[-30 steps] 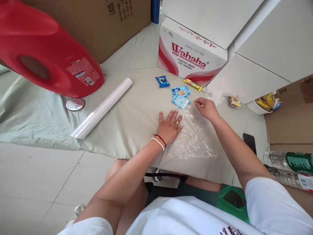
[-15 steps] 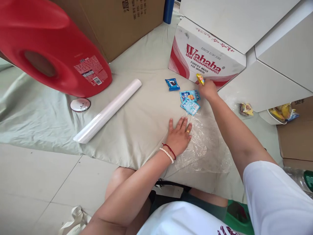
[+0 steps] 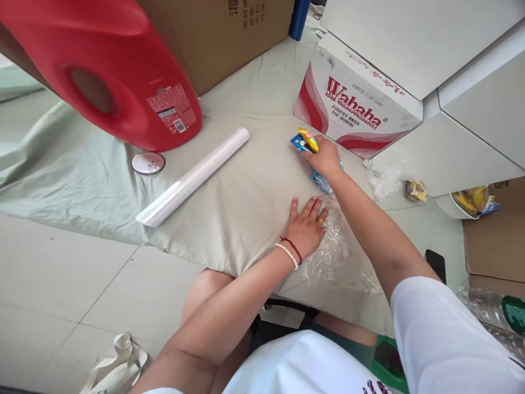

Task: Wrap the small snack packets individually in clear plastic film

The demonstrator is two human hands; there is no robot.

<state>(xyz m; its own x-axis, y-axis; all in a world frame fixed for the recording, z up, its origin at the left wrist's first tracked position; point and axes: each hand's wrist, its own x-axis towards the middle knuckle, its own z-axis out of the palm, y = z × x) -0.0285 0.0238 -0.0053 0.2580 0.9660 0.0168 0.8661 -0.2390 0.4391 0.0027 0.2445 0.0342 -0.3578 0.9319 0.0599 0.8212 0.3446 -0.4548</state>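
My left hand (image 3: 307, 224) lies flat with fingers spread on the edge of a crinkled clear plastic sheet (image 3: 340, 251) spread on the pale green cloth (image 3: 229, 191). My right hand (image 3: 326, 156) reaches forward, closed on a yellow snack packet (image 3: 308, 139). It hovers over a dark blue cookie packet (image 3: 298, 143), and a light blue packet (image 3: 322, 181) peeks out under my wrist. The other small packets are hidden by the hand.
A white roll of film (image 3: 192, 178) lies to the left beside a round white lid (image 3: 148, 163) and a big red jug (image 3: 106, 71). A Wahaha water carton (image 3: 353, 109), cardboard boxes, white cabinets, another snack (image 3: 415, 190) and a bowl (image 3: 471, 202) ring the cloth.
My right hand picked the yellow packet up from in front of the carton and moved left with it to the dark blue packet. The left hand stayed flat on the plastic.
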